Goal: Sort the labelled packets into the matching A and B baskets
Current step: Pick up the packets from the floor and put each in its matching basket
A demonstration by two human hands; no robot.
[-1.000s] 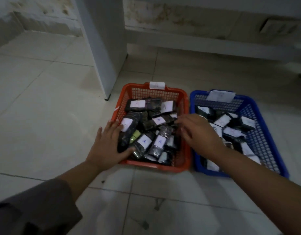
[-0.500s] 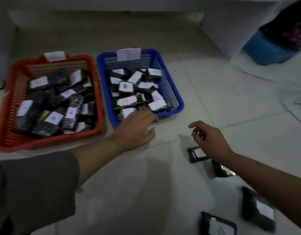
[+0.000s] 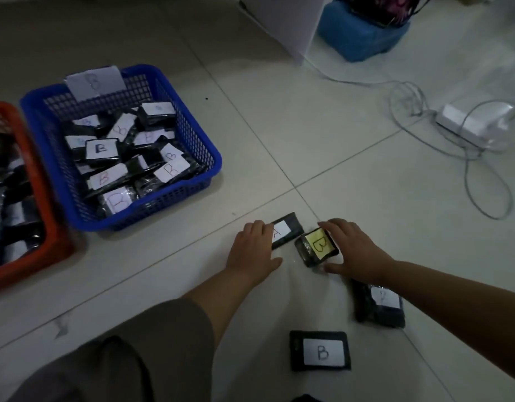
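Note:
On the tiled floor lie several black packets. My left hand rests on the near end of a packet with a white A label, fingers over its edge. My right hand wraps around a packet with a yellow B label, thumb below it and fingers above. A white-labelled B packet lies nearer to me, and another packet sits partly under my right forearm. The blue basket with a B tag holds several B packets at upper left. The red basket shows at the left edge.
A blue tub stands at the top beside a white panel. White cables and a white power adapter lie on the floor at right. My grey sleeve fills the bottom left.
The view has swung right and down from the baskets to the loose packets. Both hands dropped to the floor, the left onto the A packet, the right around the yellow B packet.

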